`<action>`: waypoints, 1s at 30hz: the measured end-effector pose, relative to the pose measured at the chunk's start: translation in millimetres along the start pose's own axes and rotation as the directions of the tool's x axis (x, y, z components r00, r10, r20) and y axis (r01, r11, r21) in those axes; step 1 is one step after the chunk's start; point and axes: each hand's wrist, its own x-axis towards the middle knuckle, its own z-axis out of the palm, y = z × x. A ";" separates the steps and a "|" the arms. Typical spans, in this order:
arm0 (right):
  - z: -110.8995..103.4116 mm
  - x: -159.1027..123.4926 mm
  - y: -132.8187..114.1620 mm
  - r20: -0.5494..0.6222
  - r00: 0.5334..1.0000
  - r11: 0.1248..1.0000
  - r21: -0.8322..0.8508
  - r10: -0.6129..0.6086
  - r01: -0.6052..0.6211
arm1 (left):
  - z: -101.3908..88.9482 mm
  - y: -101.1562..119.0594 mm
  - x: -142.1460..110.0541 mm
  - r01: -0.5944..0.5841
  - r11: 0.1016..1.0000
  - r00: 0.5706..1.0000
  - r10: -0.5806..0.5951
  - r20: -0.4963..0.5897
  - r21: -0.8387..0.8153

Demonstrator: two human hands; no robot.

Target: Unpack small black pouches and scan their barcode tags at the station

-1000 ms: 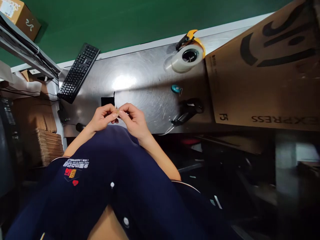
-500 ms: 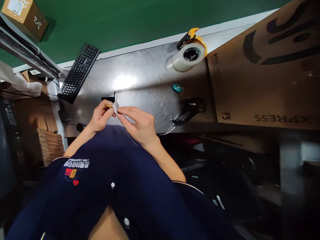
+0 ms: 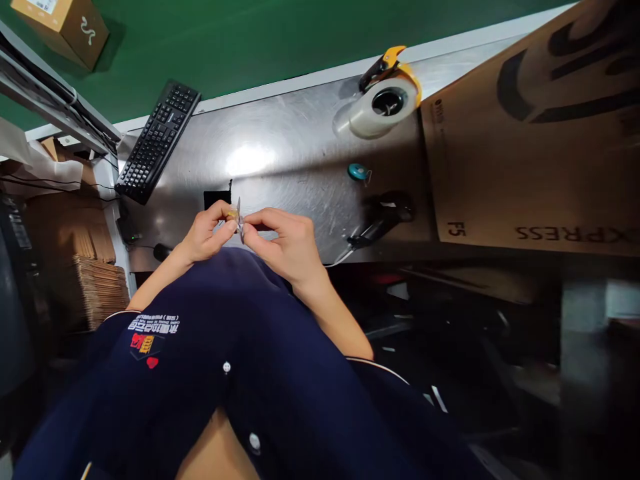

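Observation:
Both hands meet just above the near edge of the metal table. My left hand (image 3: 209, 235) pinches a small yellow item (image 3: 233, 213), mostly covered by the fingers, so its kind is unclear. Between the hands stands a small whitish paper slip (image 3: 239, 212), seen nearly edge-on. My right hand (image 3: 290, 243) has thumb and index finger closed on this slip. Right behind the left fingers, a flat black pouch-like piece (image 3: 216, 198) with a thin cord lies on the table.
A black keyboard (image 3: 159, 140) lies at the left. Toward the right are a tape dispenser (image 3: 370, 117) with a clear roll, a small teal round object (image 3: 357, 172), a dark handheld device (image 3: 381, 223) with a cable, and a large cardboard box (image 3: 530, 167). A smaller carton (image 3: 85, 33) sits beyond.
The paper slip has turned from showing its face to nearly edge-on. Both hands have shifted slightly right in view, still pinching.

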 end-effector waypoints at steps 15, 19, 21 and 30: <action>12.6 23.9 53.1 -0.261 0.887 0.848 0.481 0.381 -0.223 | -12.7 -24.0 6.4 0.231 0.969 0.923 -0.189 -0.335 0.092; 19.6 26.8 53.3 -0.272 0.929 0.960 0.194 0.252 -0.204 | -5.2 -35.7 5.7 0.208 0.855 0.914 0.003 -0.405 0.476; 27.7 26.8 52.6 -0.214 0.957 0.977 0.119 0.198 -0.176 | 1.6 -38.8 2.0 0.219 0.899 0.934 -0.081 -0.347 0.379; 62.9 14.9 79.6 0.134 0.983 0.966 0.209 0.128 -0.155 | -2.6 -52.1 -42.7 0.366 0.786 0.630 -0.603 -0.489 -0.498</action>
